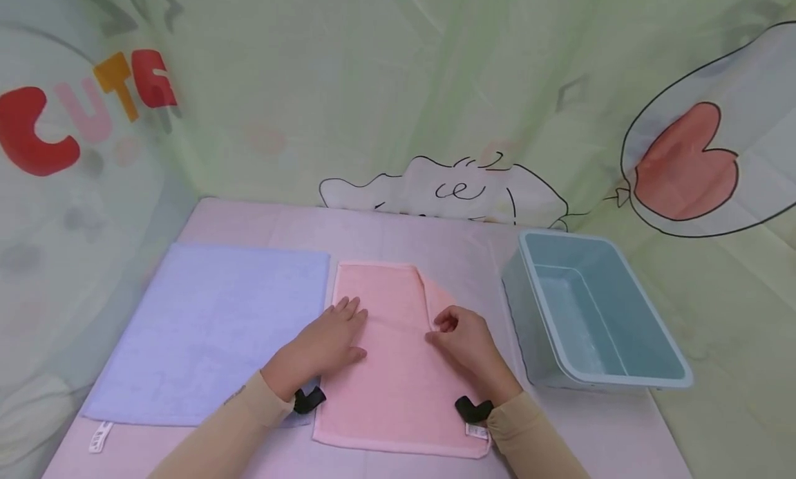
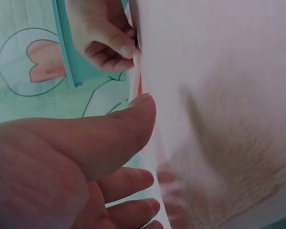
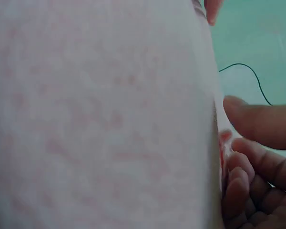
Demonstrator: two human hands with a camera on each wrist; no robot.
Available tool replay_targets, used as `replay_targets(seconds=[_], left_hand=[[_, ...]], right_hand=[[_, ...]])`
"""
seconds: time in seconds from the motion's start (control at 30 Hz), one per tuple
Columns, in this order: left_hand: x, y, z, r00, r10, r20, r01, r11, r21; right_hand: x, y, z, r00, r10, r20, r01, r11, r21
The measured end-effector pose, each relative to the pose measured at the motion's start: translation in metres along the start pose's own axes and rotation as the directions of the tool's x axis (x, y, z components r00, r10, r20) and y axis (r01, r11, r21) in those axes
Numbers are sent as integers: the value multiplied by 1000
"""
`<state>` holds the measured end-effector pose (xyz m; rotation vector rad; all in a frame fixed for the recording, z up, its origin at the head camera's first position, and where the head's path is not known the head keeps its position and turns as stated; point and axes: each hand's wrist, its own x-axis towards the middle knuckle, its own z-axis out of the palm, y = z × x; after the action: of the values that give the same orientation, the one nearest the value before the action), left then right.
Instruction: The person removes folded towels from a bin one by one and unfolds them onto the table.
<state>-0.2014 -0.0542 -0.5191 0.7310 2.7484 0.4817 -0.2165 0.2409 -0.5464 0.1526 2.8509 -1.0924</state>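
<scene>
A pink towel (image 1: 398, 389) lies on the table in the head view, long side running away from me. Near its far right corner, a flap (image 1: 437, 296) sticks out past the folded edge. My left hand (image 1: 332, 337) rests on the towel's left side, fingers spread and thumb pointing right. On the right side, my right hand (image 1: 472, 341) pinches the towel's edge between thumb and curled fingers. The left wrist view shows the right hand (image 2: 102, 40) at that edge, beyond the left thumb (image 2: 128, 124). Pink cloth fills most of the right wrist view, beside the right thumb (image 3: 262, 124).
A lavender-blue towel (image 1: 218, 327) lies spread flat left of the pink one, its white tag (image 1: 101, 437) at the near left corner. To the right stands a blue-green plastic tub (image 1: 541, 306). A printed curtain (image 1: 373, 85) hangs behind the pink-covered table (image 1: 367, 227).
</scene>
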Motion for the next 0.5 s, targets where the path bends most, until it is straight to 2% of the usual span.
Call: replay_targets(seconds=[0.27, 0.5], left_hand=[[31, -14, -16, 999, -38, 37, 37, 998, 42], [59, -24, -19, 995, -88, 40, 84, 994, 73]], right_hand=[[6, -6, 1, 999, -25, 21, 27, 994, -102], [4, -1, -1, 999, -41, 3, 41, 998, -54]])
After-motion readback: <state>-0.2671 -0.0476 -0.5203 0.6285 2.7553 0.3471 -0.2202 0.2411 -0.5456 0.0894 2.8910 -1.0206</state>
